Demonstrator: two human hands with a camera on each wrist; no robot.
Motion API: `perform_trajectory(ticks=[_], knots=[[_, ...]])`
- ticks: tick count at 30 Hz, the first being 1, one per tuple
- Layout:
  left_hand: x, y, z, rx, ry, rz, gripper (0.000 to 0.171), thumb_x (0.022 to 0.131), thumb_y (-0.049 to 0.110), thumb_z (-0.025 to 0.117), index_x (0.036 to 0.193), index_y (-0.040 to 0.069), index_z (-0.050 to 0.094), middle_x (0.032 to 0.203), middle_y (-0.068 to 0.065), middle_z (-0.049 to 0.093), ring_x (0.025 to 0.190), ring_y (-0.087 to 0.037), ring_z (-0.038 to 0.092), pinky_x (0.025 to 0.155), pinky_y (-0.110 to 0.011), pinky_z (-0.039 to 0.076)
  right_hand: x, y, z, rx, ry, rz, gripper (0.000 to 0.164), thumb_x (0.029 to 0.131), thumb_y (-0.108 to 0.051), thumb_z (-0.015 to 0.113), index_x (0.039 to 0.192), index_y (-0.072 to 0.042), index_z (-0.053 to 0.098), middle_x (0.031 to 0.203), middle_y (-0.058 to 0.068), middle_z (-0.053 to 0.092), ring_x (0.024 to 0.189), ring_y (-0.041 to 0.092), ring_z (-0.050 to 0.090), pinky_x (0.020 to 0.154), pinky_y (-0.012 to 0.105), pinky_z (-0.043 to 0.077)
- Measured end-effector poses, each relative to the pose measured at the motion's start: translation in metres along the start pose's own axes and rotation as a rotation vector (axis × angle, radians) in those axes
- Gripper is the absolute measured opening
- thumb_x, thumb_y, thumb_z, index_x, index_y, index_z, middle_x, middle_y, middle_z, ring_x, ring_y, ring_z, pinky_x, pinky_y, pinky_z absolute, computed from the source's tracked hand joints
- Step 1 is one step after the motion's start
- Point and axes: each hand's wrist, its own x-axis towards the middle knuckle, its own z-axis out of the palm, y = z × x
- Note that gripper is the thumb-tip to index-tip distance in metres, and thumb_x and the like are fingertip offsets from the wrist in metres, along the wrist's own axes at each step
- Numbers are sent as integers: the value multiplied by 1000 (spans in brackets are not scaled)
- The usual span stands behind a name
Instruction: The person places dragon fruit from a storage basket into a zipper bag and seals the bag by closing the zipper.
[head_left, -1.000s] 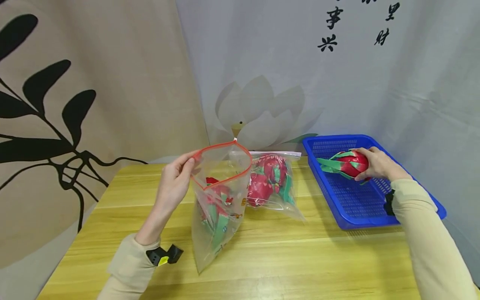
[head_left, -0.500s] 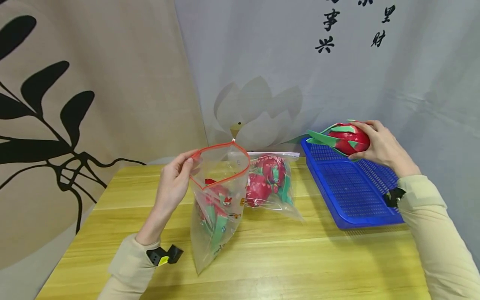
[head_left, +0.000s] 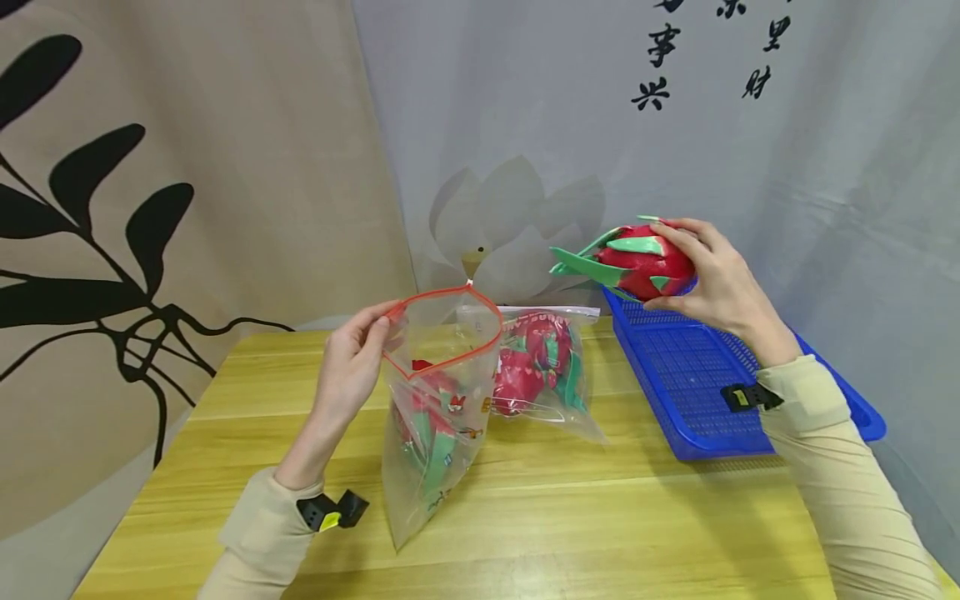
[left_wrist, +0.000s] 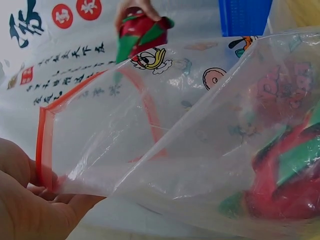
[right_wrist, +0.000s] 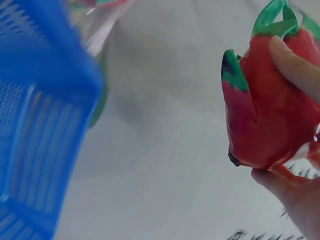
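Note:
My left hand pinches the red-edged mouth of a clear zip bag, which hangs with its opening spread wide. Inside that bag lies a red and green dragon fruit, seen through the plastic. My right hand grips another dragon fruit by its rounded end, thumb below and fingers over the top. Its green leaf tips point left toward the bag. In the right wrist view the same dragon fruit shows its smooth red skin between thumb and fingers.
A blue plastic basket stands at the right of the wooden table, under my right forearm. Behind the open bag lies a second clear bag with red and green fruit inside. A printed cloth hangs behind the table.
My right hand has lifted the dragon fruit out of the blue basket, up and to the left. The left hand and the bag it holds have stayed nearly still.

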Motion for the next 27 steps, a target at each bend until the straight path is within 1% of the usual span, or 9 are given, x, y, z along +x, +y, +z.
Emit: perform_trajectory(ticks=[8,11,15,19,22,27], knots=[[0,-1,0,-10,13,17,36,102,16,40,131,-1,52,127,-25,59,116,-30,61,86,-20,53,32,-57,6,56,40,-187,96,53,-12,94,137,-15,48,141,18,43,127,37,43,96,58,46],[0,0,0,-17,21,11,35,102,15,40,131,-2,52,127,-25,59,116,-29,61,86,-20,53,44,-79,12,46,39,-263,95,54,-16,94,137,-16,48,142,17,42,129,35,42,99,56,45],[0,2,1,-39,34,-14,34,102,13,40,130,-2,53,127,-25,60,116,-29,61,86,-21,53,59,-103,21,10,2,-356,90,58,-25,92,137,-20,49,144,14,41,130,34,41,96,55,48],[1,3,3,-69,49,-36,34,102,12,40,129,-2,53,125,-25,60,116,-29,61,85,-21,54,67,-120,31,-30,-66,-439,83,63,-26,90,136,-24,50,145,13,40,132,36,39,87,54,53],[1,3,3,-79,57,-42,33,102,12,40,129,-2,53,125,-25,60,116,-28,62,85,-21,54,70,-129,38,-56,-122,-488,80,66,-23,88,136,-25,49,146,14,40,134,37,36,85,51,55],[1,4,5,-89,64,-47,34,102,12,40,129,-4,53,127,-25,59,117,-28,61,86,-22,54,70,-142,50,-84,-181,-558,82,67,-13,87,137,-27,48,147,13,40,137,36,34,81,45,57]])
